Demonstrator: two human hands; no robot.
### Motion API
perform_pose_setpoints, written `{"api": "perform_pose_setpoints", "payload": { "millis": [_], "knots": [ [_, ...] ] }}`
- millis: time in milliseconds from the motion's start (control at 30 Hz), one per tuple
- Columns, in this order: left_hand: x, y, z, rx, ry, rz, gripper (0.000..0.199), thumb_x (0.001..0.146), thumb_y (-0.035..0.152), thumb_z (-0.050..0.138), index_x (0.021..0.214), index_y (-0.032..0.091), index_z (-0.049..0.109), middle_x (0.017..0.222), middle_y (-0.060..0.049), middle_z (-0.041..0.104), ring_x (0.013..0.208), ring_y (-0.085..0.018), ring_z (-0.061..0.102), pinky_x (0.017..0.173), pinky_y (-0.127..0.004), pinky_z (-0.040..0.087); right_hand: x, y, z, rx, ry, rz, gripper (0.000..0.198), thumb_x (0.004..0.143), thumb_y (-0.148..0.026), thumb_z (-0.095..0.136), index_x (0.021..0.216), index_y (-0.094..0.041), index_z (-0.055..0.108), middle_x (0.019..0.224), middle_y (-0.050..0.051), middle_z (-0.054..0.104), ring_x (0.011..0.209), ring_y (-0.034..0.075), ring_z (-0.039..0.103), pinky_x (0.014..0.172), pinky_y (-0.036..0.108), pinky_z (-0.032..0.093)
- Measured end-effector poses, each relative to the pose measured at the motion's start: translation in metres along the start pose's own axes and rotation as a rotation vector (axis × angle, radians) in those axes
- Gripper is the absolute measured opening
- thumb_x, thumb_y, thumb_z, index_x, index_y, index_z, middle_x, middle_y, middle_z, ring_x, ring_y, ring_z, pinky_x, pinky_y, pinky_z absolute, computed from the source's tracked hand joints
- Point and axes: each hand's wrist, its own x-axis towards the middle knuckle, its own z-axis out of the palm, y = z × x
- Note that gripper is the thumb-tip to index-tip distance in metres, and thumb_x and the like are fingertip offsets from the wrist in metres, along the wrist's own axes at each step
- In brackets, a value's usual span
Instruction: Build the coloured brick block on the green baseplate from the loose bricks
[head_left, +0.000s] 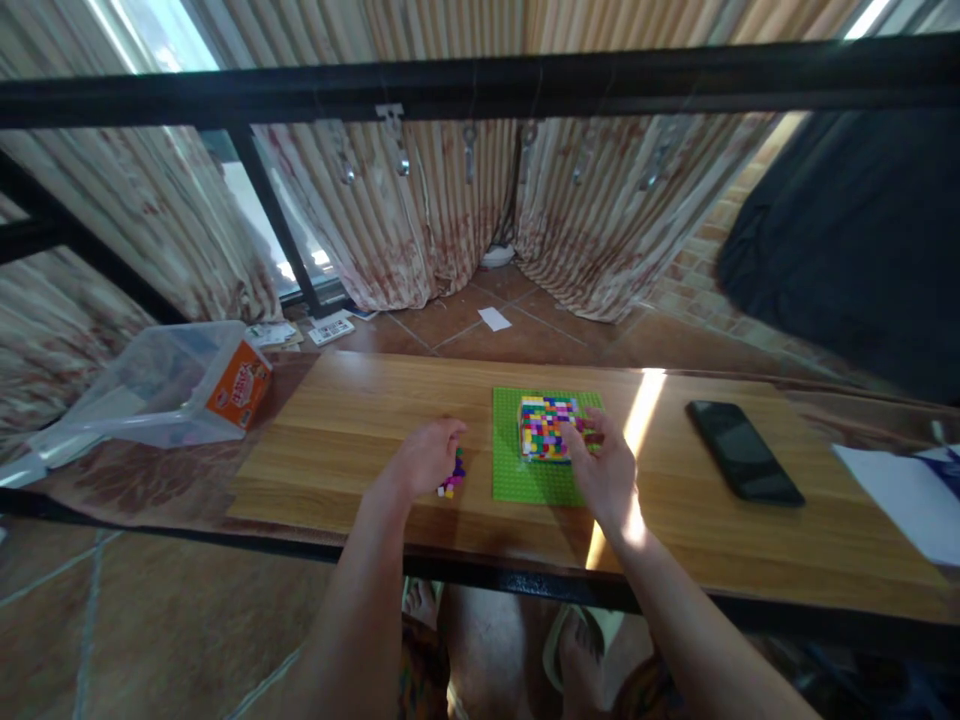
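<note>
A block built of small multicoloured toy bricks (546, 430) stands on a green studded baseplate (507, 480). My right hand (609, 470) is at the block's right side, its thumb near the front corner and its fingers bent round the right edge. Left of the baseplate, my left hand (429, 458) is curled over a small pile of loose bricks (452, 482), purple, pink, white, orange and green among them. The fingertips of that hand are partly hidden, and anything between them is too small to make out.
A black phone (744, 452) lies on the wooden tabletop (337, 440) to the right, with white paper (900, 500) beyond it. At the left is a clear plastic bin (172, 390) with an orange label. A dark rail (480, 85) crosses above, before curtains.
</note>
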Motion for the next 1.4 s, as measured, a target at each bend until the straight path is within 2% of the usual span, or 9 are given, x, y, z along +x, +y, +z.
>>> {"api": "perform_pose_setpoints", "payload": {
  "millis": [100,133,200,333,533,900,1033,1167,1400],
  "knots": [
    [-0.001,-0.003,0.001,-0.010,0.008,-0.010,0.038,0.086,0.008,0.040,0.114,0.011,0.065,0.109,-0.012,0.071,0.100,-0.019,0.065,0.091,-0.028,0.047,-0.005,-0.017,-0.008,-0.069,0.153,-0.215,0.034,0.088,-0.039,0.057,0.115,-0.019,0.061,0.107,0.011,0.064,0.086,0.021,0.062,0.076,0.039,0.053],
    [-0.002,-0.004,0.001,-0.016,0.007,-0.016,0.038,0.085,0.006,0.041,0.114,0.011,0.065,0.110,-0.012,0.071,0.100,-0.020,0.065,0.090,-0.028,0.048,-0.009,-0.024,-0.010,-0.084,0.135,-0.307,0.028,0.089,-0.035,0.056,0.111,-0.019,0.063,0.106,0.011,0.064,0.091,0.022,0.062,0.081,0.040,0.052],
    [-0.002,-0.005,0.000,-0.034,-0.004,-0.028,0.040,0.082,0.004,0.043,0.115,0.012,0.065,0.109,-0.011,0.071,0.100,-0.019,0.065,0.089,-0.028,0.048,-0.019,-0.037,-0.008,-0.048,-0.031,-0.438,0.019,0.093,-0.026,0.050,0.102,-0.020,0.065,0.100,0.009,0.066,0.091,0.020,0.063,0.084,0.036,0.051],
    [-0.002,-0.006,-0.001,-0.061,-0.019,-0.022,0.043,0.080,0.002,0.043,0.116,0.012,0.064,0.107,-0.009,0.072,0.097,-0.017,0.065,0.087,-0.026,0.048,-0.043,-0.049,0.017,-0.067,-0.398,-0.574,0.022,0.094,-0.017,0.046,0.103,-0.020,0.066,0.099,0.009,0.066,0.090,0.019,0.063,0.080,0.032,0.053],
    [-0.003,-0.006,-0.002,-0.085,-0.020,-0.017,0.045,0.076,0.000,0.045,0.114,0.015,0.065,0.106,-0.008,0.072,0.096,-0.016,0.065,0.085,-0.025,0.048,-0.049,-0.049,0.058,-0.207,-0.585,-0.501,0.028,0.093,-0.011,0.042,0.108,-0.016,0.064,0.105,0.011,0.062,0.094,0.020,0.061,0.087,0.032,0.051],
    [-0.009,-0.004,-0.008,-0.112,-0.016,-0.014,0.044,0.077,0.000,0.045,0.113,0.015,0.065,0.102,-0.008,0.072,0.094,-0.017,0.065,0.084,-0.025,0.048,-0.045,-0.047,0.081,-0.387,-0.710,-0.501,0.024,0.091,-0.013,0.044,0.103,-0.017,0.065,0.105,0.011,0.060,0.102,0.021,0.058,0.091,0.030,0.048],
    [-0.011,-0.004,-0.009,-0.108,-0.030,-0.043,0.048,0.077,-0.001,0.044,0.118,0.014,0.062,0.103,-0.009,0.072,0.096,-0.016,0.066,0.085,-0.025,0.048,-0.046,-0.046,0.081,-0.358,-0.683,-0.494,0.019,0.091,-0.014,0.046,0.093,-0.017,0.065,0.098,0.009,0.060,0.095,0.020,0.059,0.087,0.030,0.048],
    [-0.009,-0.006,-0.008,-0.081,-0.014,-0.063,0.043,0.084,0.004,0.042,0.122,0.013,0.060,0.104,-0.009,0.073,0.096,-0.017,0.067,0.086,-0.026,0.048,-0.046,-0.050,0.074,-0.207,-0.614,-0.466,0.016,0.089,-0.013,0.048,0.083,-0.018,0.061,0.085,0.005,0.058,0.078,0.017,0.059,0.075,0.028,0.048],
    [-0.004,-0.010,-0.004,-0.049,0.004,-0.056,0.038,0.089,0.011,0.041,0.121,0.013,0.061,0.109,-0.011,0.072,0.101,-0.018,0.066,0.089,-0.027,0.048,-0.040,-0.061,0.046,0.031,-0.464,-0.386,0.012,0.083,-0.015,0.053,0.080,-0.020,0.062,0.073,0.000,0.060,0.064,0.013,0.057,0.061,0.024,0.045]
  ]
}}
